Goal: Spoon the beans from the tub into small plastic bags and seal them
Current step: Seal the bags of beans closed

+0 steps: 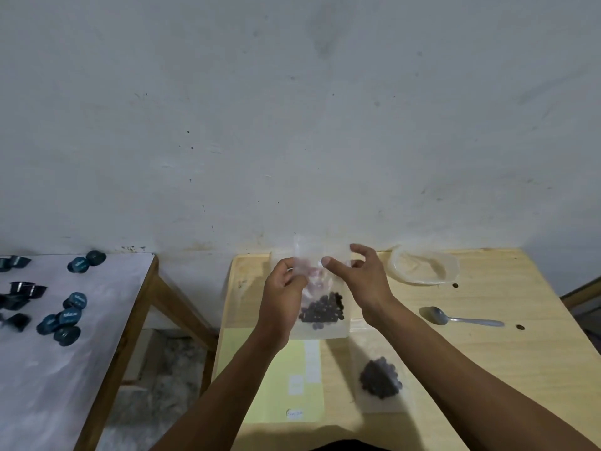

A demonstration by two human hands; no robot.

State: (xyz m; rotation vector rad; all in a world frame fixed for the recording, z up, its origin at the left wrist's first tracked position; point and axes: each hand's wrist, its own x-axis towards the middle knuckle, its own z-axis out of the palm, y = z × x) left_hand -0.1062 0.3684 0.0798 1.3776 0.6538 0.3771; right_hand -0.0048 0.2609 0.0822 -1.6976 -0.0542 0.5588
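The left hand [285,288] pinches the upper left edge of a small clear bag [322,288], fingers curled round the plastic. The right hand [359,281] holds the bag's upper right part between thumb and fingers. The bag hangs upright above the tabletop [507,359], with dark beans [323,310] gathered in its lower half. A second bag [380,380] of beans lies flat nearer the person, beside a yellow sheet [276,385]. Behind the right hand sits a clear tub [422,267], looking nearly empty. A metal spoon [455,317] lies to its right, with two stray beans [520,327] near. A second table [65,336] on the left carries dark blue caps [70,315]. A grey wall [292,109] rises behind.
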